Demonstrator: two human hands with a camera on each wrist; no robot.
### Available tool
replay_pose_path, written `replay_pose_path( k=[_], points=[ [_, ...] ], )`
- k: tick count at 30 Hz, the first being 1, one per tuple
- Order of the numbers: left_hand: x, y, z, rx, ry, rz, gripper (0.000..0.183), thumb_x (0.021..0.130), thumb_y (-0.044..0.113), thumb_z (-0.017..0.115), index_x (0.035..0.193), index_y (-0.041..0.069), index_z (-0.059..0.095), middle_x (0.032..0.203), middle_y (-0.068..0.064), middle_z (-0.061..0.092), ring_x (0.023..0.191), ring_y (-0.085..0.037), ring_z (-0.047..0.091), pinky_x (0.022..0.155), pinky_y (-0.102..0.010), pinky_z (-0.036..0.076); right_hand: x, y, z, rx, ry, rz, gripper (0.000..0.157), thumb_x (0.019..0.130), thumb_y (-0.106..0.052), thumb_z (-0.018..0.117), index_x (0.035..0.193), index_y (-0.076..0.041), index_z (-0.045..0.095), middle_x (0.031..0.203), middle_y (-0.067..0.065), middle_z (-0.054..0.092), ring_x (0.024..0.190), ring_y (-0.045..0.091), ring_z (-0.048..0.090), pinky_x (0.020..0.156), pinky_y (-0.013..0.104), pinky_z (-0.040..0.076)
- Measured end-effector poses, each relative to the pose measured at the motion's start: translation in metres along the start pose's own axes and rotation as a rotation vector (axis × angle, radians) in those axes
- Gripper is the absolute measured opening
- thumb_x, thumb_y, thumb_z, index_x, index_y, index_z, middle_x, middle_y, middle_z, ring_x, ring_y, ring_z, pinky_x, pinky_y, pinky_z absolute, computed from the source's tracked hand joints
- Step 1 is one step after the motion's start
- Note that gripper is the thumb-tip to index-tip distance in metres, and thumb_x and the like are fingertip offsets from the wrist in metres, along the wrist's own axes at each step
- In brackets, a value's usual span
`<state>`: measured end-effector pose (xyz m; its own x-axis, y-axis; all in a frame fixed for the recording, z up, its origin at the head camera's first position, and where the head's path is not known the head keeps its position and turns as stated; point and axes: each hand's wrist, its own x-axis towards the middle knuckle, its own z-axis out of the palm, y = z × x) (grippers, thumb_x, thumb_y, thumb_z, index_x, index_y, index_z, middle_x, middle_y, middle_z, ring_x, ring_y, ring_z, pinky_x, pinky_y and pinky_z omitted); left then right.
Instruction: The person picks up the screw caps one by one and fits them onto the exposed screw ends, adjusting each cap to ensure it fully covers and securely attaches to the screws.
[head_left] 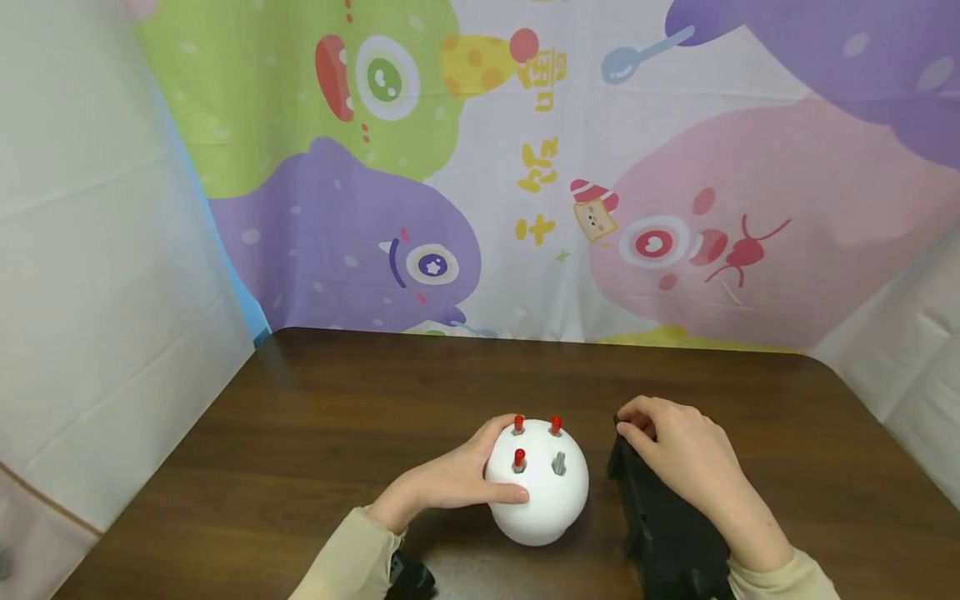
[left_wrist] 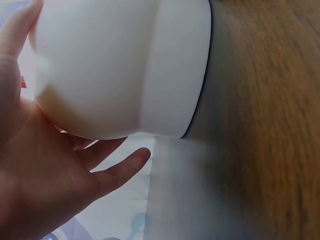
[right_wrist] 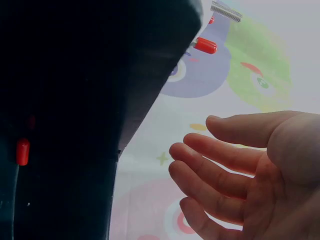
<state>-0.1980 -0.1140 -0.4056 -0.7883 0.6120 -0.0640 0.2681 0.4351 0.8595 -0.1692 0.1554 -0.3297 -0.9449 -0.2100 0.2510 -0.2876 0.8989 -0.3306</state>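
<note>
A white rounded body (head_left: 538, 508) with a flat-edged base stands on the brown table. Three metal posts on its top wear red caps (head_left: 519, 458); a fourth, a bare threaded post (head_left: 558, 464), is grey. My left hand (head_left: 465, 471) holds the body from the left, thumb across the near side and index finger round the far side. My right hand (head_left: 686, 446) is over the far end of a long black box (head_left: 667, 533), fingers loosely bent and holding nothing in the right wrist view. In that view a loose red cap (right_wrist: 22, 151) shows against the box's dark surface.
The brown table (head_left: 322, 417) extends left and behind the white body. A small black item (head_left: 411, 577) is by the left wrist at the near edge. A cartoon-printed curtain (head_left: 555, 283) hangs behind the table, with white cloth walls (head_left: 127, 250) at the sides.
</note>
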Motion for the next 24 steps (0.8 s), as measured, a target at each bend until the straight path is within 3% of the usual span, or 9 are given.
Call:
replay_pose_path(
  k=[7,16,24],
  points=[
    [0.0,0.002,0.0,0.002,0.001,0.003,0.091,0.075,0.042,0.071,0.143,0.02,0.014,0.137,-0.002,0.029,0.122,-0.016,0.038,0.098,-0.038,0.034,-0.001,0.007,0.002,-0.022,-0.02,0.005,0.012,0.085,-0.018,0.063,0.095,-0.016,0.067,0.089,0.0,0.067,0.065,0.012,0.057,0.052,0.033,0.042],
    [0.0,0.0,0.001,0.0,0.0,0.001,0.093,0.075,0.045,0.071,0.143,0.019,0.013,0.138,-0.003,0.028,0.123,-0.017,0.036,0.098,-0.039,0.033,-0.002,0.015,0.005,-0.017,-0.058,0.014,0.011,0.085,-0.015,0.062,0.095,-0.014,0.067,0.081,-0.003,0.065,0.063,0.009,0.055,0.05,0.029,0.04],
    [0.0,0.001,0.0,0.012,0.0,0.005,0.093,0.075,0.044,0.07,0.143,0.017,0.013,0.138,-0.003,0.029,0.123,-0.017,0.037,0.098,-0.039,0.033,0.0,0.022,0.003,-0.011,-0.102,0.001,0.012,0.085,-0.016,0.062,0.095,-0.013,0.067,0.083,-0.001,0.065,0.067,0.012,0.058,0.054,0.034,0.044]
  ],
)
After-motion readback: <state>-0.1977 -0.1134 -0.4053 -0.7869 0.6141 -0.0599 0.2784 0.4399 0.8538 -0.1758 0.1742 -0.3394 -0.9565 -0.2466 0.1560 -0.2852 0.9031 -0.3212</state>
